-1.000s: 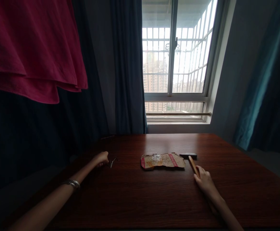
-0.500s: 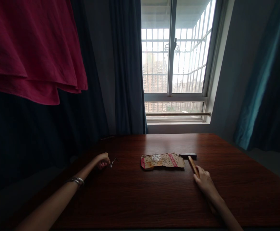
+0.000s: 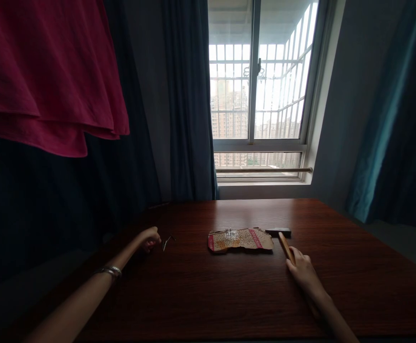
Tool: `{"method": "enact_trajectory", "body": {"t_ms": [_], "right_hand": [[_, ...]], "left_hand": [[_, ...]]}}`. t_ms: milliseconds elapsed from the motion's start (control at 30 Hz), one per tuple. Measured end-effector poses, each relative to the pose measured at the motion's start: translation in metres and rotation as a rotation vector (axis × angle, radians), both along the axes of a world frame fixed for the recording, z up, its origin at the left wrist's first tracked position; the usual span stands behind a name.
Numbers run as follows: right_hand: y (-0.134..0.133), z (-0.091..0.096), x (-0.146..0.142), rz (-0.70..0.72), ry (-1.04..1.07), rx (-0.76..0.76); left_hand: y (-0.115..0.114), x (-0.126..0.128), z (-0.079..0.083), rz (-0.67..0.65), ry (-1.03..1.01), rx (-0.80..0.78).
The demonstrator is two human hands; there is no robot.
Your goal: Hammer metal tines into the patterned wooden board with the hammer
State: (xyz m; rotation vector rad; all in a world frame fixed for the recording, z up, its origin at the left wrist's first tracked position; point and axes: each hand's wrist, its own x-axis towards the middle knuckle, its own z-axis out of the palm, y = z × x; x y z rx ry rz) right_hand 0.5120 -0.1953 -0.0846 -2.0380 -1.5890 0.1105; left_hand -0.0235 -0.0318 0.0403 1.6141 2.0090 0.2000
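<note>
My right hand [image 3: 302, 270] is closed round the wooden handle of a hammer [image 3: 285, 242] that lies on the dark wooden table [image 3: 229, 295], its black head pointing away from me. Just left of the hammer lies a torn piece of patterned cardboard [image 3: 241, 239] with a few small metal nails standing in it. My left hand [image 3: 149, 238] rests curled on the table at the left, fingers closed, right beside a couple of loose nails [image 3: 167, 242]. I cannot make out anything held inside it. A metal bracelet [image 3: 108, 272] is on my left wrist.
A window [image 3: 259, 90] with a grille is behind the table, dark blue curtains [image 3: 189, 105] on either side. Red cloth [image 3: 46, 71] hangs at the upper left. The table's left edge runs close to my left forearm.
My left hand has drawn back slightly to the left, a little farther from the loose nails. The right hand stays on the hammer handle.
</note>
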Motion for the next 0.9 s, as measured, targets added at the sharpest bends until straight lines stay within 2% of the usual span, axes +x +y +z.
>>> {"method": "enact_trajectory", "body": {"t_ms": [100, 200, 333, 433, 500, 567, 667, 767, 900], "right_hand": [[0.000, 0.002, 0.002, -0.007, 0.011, -0.004], [0.000, 0.014, 0.002, -0.001, 0.028, 0.009], [-0.002, 0.047, -0.022, -0.065, 0.053, 0.188], [-0.003, 0.070, -0.063, 0.147, 0.289, 0.257], [-0.002, 0.080, -0.095, 0.282, 0.448, 0.260], [0.000, 0.083, -0.124, 0.363, 0.587, 0.227], [0.005, 0.079, -0.152, 0.428, 0.782, 0.114], [0.010, 0.071, -0.164, 0.444, 0.880, 0.088], [0.013, 0.063, -0.170, 0.439, 0.956, 0.090]], "left_hand": [[0.017, -0.004, 0.003, 0.061, -0.041, -0.104], [0.029, 0.004, 0.010, -0.046, -0.176, -0.001], [0.020, 0.046, 0.021, -0.224, -0.400, 0.090], [-0.005, 0.091, 0.022, -0.361, -0.561, 0.118], [-0.026, 0.122, 0.015, -0.481, -0.711, 0.134], [-0.045, 0.149, 0.004, -0.540, -0.813, 0.143], [-0.066, 0.177, -0.018, -0.534, -0.884, 0.137], [-0.080, 0.192, -0.035, -0.553, -0.947, 0.155], [-0.090, 0.200, -0.048, -0.534, -1.011, 0.173]]}}
